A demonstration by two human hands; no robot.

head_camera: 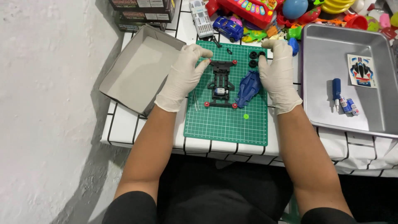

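A black toy car chassis [221,84] with small red rollers at its corners lies on a green cutting mat [226,118]. My left hand [185,74], in a white glove, pinches the chassis's far left corner. A blue car body shell [248,88] lies just right of the chassis. My right hand [278,68], also gloved, rests beside the shell with its fingertips on small black wheels [253,58] at the mat's far edge. Whether it grips a wheel I cannot tell. Two thin metal axles [195,101] lie left of the chassis. A small green part [246,117] sits on the mat.
An open grey cardboard box [139,68] stands to the left. A metal tray [331,108] on the right holds a blue screwdriver [336,92], small batteries [348,105] and a sticker sheet [362,70]. Colourful toys [257,12] crowd the far edge of the white gridded table [124,128].
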